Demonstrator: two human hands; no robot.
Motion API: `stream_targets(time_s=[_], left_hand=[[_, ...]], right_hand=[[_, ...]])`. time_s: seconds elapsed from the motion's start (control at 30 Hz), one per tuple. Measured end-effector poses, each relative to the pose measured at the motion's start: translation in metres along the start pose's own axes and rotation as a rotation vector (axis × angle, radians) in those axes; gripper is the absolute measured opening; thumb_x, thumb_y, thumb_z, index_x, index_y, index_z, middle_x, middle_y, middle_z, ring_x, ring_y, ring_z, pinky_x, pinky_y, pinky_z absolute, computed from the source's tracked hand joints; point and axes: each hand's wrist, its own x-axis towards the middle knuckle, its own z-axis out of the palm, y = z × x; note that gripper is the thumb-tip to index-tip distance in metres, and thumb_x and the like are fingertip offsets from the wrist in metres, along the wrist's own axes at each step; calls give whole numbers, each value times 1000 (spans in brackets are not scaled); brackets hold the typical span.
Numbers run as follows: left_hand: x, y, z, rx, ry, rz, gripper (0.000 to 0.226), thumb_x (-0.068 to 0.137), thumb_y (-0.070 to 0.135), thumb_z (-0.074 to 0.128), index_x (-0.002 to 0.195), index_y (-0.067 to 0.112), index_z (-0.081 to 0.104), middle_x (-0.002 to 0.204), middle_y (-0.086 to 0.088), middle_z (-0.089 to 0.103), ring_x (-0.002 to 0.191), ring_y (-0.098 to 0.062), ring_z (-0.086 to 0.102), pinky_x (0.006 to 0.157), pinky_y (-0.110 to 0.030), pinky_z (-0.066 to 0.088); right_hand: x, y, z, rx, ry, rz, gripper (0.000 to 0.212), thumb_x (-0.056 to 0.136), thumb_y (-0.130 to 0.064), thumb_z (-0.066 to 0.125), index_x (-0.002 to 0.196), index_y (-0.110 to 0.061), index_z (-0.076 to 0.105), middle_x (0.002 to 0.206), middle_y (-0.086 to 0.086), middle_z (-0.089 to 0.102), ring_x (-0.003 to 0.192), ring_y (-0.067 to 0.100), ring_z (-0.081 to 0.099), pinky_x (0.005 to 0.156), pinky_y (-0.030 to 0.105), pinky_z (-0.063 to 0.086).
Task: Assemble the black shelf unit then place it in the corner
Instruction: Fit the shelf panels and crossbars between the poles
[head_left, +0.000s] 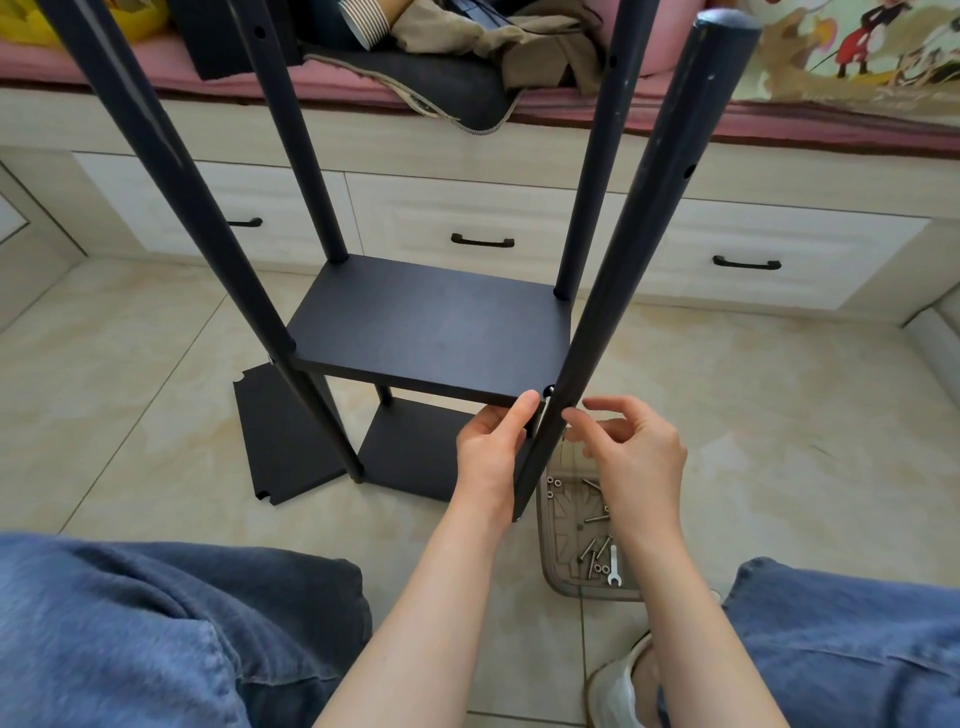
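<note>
The black shelf unit stands on the tiled floor on four dark poles, with a middle shelf board (431, 332) and a bottom board (410, 457). My left hand (491, 447) grips the front right corner of the middle board, thumb on its top edge. The front right pole (613, 270) leans towards me beside that corner, where a small screw head (549, 389) shows. My right hand (636, 452) is at the pole's right side, fingers curled, fingertips touching it. Whether it pinches anything small is hidden.
A spare black board (285, 441) lies flat on the floor left of the unit. A clear tray (550, 566) with several screws, washers and a small wrench (613, 569) sits under my right wrist. A white drawer bench (483, 208) stands behind. My knees frame the bottom.
</note>
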Motion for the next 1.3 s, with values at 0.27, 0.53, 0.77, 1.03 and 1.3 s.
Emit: stream_targets(time_s=[0.27, 0.53, 0.77, 1.03, 1.3], left_hand=[[-1, 1, 0, 8, 6, -10, 22, 93, 27, 72, 73, 31, 81, 83, 6, 78, 78, -4, 74, 62, -10, 53], [-2, 1, 1, 4, 18, -18, 21, 93, 28, 72, 74, 30, 81, 83, 4, 77, 78, -6, 74, 60, -11, 53], [0, 8, 3, -10, 5, -19, 18, 92, 28, 72, 76, 29, 81, 81, 6, 77, 75, -5, 74, 61, -13, 54], [0, 9, 5, -16, 26, -20, 10, 91, 28, 73, 87, 19, 77, 82, 3, 77, 75, -7, 74, 61, -15, 55], [1, 10, 10, -72, 33, -43, 15, 78, 37, 78, 78, 22, 80, 88, -1, 75, 82, -11, 73, 67, -19, 56]], right_hand=[[2, -2, -1, -47, -62, -6, 22, 82, -26, 78, 103, -28, 70, 73, -10, 73, 74, 4, 69, 72, 26, 53], [13, -2, -16, -147, -262, -82, 45, 90, -13, 67, 124, -40, 58, 79, -7, 73, 82, 6, 69, 76, 24, 52], [24, 3, -12, -235, -329, -152, 41, 96, -16, 62, 130, -37, 57, 96, -7, 55, 81, 9, 60, 72, 27, 52], [35, 2, -16, -91, -422, -128, 34, 93, -6, 65, 115, -32, 65, 93, -2, 60, 74, 9, 62, 78, 47, 58], [35, 5, -17, -32, -412, -105, 38, 90, -1, 66, 113, -32, 66, 87, -4, 58, 69, 8, 60, 76, 45, 56]])
